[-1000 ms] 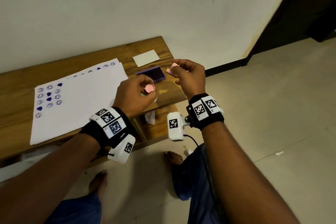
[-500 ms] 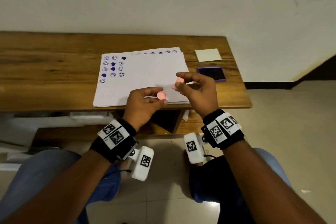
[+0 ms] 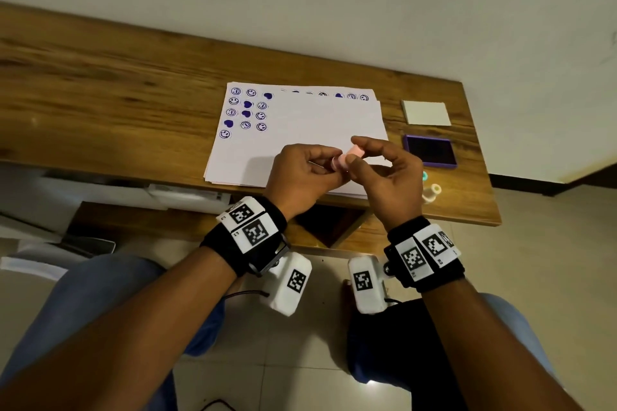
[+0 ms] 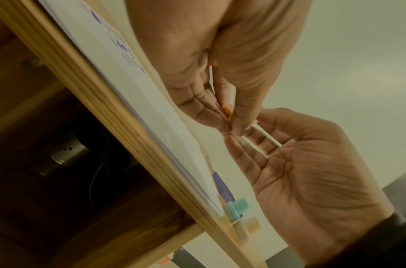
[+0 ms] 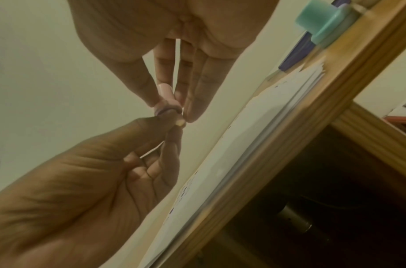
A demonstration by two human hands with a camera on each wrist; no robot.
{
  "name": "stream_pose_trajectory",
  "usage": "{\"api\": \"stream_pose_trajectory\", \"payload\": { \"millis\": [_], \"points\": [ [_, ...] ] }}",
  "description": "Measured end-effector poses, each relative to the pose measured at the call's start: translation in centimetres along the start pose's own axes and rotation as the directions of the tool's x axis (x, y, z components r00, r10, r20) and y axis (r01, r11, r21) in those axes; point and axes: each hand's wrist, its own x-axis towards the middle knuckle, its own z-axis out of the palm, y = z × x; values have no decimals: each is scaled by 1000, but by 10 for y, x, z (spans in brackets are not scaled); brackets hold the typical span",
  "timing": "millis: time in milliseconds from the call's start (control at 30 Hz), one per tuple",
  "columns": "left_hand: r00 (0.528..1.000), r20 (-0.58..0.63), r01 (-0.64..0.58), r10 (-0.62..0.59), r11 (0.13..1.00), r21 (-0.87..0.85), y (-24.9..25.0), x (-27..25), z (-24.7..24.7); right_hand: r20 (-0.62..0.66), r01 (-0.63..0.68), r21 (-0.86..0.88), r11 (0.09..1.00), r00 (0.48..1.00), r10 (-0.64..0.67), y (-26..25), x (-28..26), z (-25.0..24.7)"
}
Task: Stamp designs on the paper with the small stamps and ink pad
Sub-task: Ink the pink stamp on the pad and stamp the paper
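Note:
Both hands meet above the near edge of the white paper (image 3: pixel 300 117), which carries blue smiley and heart prints at its top left. My right hand (image 3: pixel 359 153) pinches a small pink stamp (image 3: pixel 354 152) between thumb and fingertips. My left hand (image 3: pixel 329 165) pinches a pink round cap (image 3: pixel 340 163) against the stamp's end. In the right wrist view the pink stamp (image 5: pixel 166 94) meets the cap at my left thumb tip. The purple ink pad (image 3: pixel 429 151) lies open to the right of the paper.
The pad's white lid (image 3: pixel 426 113) lies behind it on the wooden table (image 3: pixel 117 93). A teal stamp (image 3: pixel 425 175) and a cream stamp (image 3: pixel 433 192) sit near the table's front right edge. A wall runs behind the table. My knees are below.
The two hands have come together, so the pink cap and pink stamp, apart before, now touch. The head view has swung and now looks more steeply down.

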Motion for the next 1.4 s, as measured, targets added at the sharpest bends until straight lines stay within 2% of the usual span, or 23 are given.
{"api": "stream_pose_trajectory", "payload": {
  "millis": [300,600,1000,1167,1267,1400],
  "points": [
    [1000,8,-22,22,1000,-18,2,-1,-1,-8,10,9,1000,1000,-10,1,-1,3],
    [998,-28,-63,63,998,20,0,1,1,-16,-83,142,986,996,86,4,1,3],
    [996,-33,-84,88,992,97,-7,-3,-5,32,-206,161,965,979,203,5,-3,9],
    [992,-16,-125,127,987,103,-4,-7,-1,85,-94,42,995,992,90,-1,2,0],
    [994,4,-107,107,988,108,-2,-10,9,98,-15,-67,998,995,22,-3,2,-11],
    [993,-28,-108,118,966,234,-5,-13,29,-14,-2,-149,989,1000,0,0,9,-53]
  ]
}}
